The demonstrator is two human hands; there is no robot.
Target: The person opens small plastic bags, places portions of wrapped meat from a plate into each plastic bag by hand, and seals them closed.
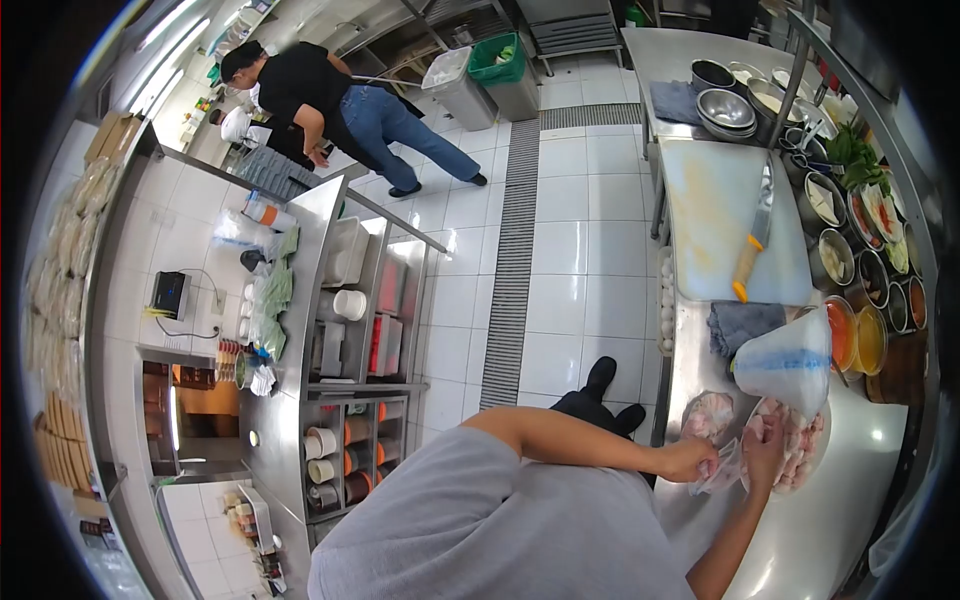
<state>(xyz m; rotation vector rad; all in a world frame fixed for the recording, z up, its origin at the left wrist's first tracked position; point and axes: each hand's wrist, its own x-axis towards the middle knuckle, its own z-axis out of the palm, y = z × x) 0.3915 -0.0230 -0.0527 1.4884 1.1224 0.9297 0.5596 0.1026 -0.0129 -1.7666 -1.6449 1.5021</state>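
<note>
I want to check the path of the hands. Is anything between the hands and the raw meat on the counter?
Nothing visible blocks them. The left hand and the right hand hold a clear plastic bag between them, right beside the raw meat. An upturned plastic-wrapped bowl sits just behind the meat, not between.

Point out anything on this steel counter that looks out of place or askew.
Little stands out. The knife lies slantwise on the white cutting board, which shows yellowish stains. Both hands, left hand and right hand, pinch a clear plastic bag beside the plate of raw meat. Nothing looks spilled.
</note>
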